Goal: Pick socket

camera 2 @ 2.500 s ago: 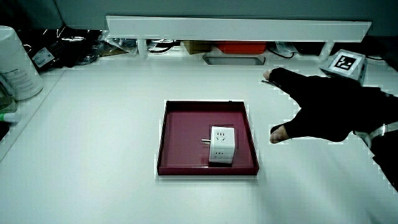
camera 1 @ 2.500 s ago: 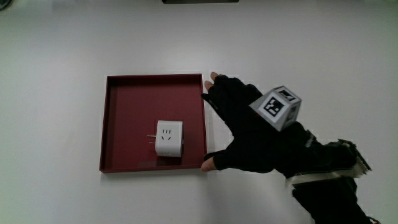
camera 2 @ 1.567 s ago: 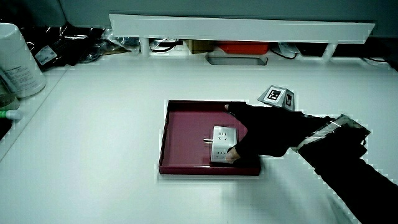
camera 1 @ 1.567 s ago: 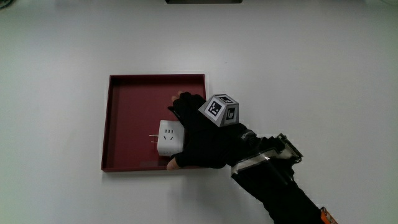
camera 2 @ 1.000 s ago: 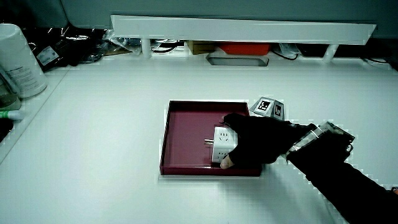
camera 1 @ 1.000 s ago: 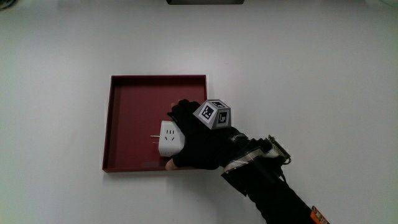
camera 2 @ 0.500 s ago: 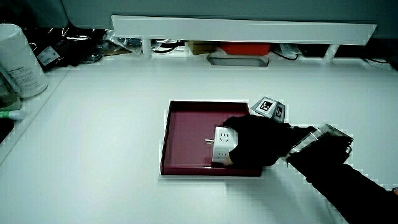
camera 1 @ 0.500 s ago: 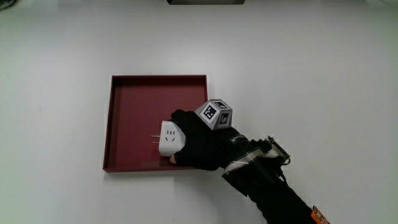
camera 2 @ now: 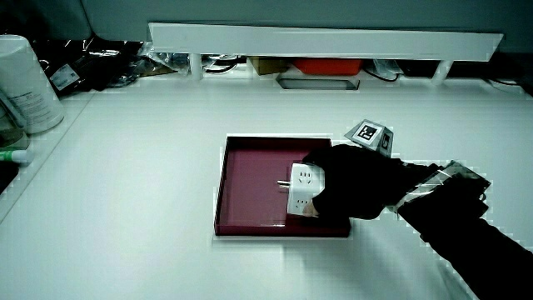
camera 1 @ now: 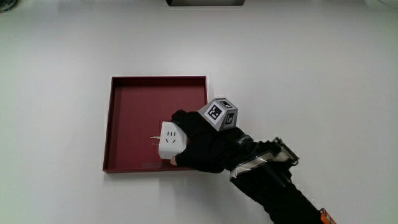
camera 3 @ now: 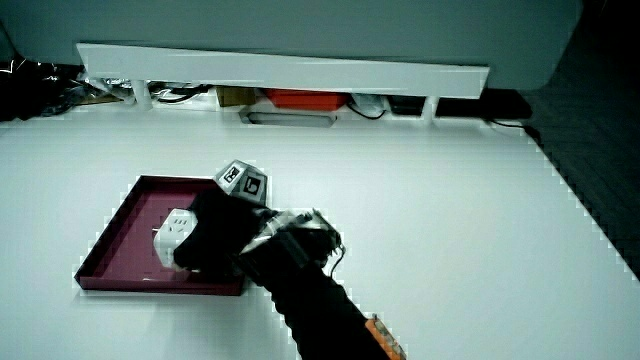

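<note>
The white socket (camera 1: 170, 139) is a cube with plug holes on its faces and metal prongs sticking out. It is in the dark red tray (camera 1: 134, 99), near the tray's edge closest to the person. The hand (camera 1: 198, 142) is curled around it, thumb at its near side. Both side views show the socket (camera 2: 301, 185) (camera 3: 175, 230) tilted and lifted a little off the tray floor (camera 2: 250, 175) (camera 3: 135, 220) in the hand (camera 2: 350, 187) (camera 3: 220, 232). The patterned cube (camera 1: 219, 112) rides on the glove's back.
A low white partition (camera 2: 325, 37) runs along the table's edge farthest from the person, with clutter under it. A white jar (camera 2: 23, 83) stands at the table's corner near the partition. The forearm (camera 1: 273, 186) reaches in from the person's edge.
The hand came from beside the tray onto the socket and closed around it. In the last half second the socket has tilted and risen slightly.
</note>
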### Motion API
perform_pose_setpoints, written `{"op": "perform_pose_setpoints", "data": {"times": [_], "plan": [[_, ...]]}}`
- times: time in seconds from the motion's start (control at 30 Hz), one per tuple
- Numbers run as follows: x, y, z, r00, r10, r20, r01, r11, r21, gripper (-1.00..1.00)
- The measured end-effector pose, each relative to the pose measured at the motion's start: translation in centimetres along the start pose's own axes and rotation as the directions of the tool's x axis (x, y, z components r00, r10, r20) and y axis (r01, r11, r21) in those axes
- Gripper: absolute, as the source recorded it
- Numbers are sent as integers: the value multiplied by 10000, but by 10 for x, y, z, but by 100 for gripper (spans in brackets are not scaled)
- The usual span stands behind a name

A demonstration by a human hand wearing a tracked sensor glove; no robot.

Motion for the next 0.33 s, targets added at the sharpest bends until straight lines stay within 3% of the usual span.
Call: {"op": "perform_pose_setpoints", "data": {"times": [0.13, 0.17, 0.2, 0.27, 0.3, 0.33], "plan": [[-15, -14, 20, 9991, 389, -152, -384, 9987, 329, 100], [-14, -16, 23, 9979, 591, -249, -587, 9981, 174, 100], [-9, -14, 23, 9915, 1084, -719, -1092, 9940, -77, 100], [-9, -19, 30, 9827, 1669, -808, -1657, 9859, 217, 100], [-3, -18, 31, 9557, 2772, -985, -2713, 9600, 697, 100], [-6, -23, 38, 9358, 3500, -428, -3441, 9330, 1055, 100]]}}
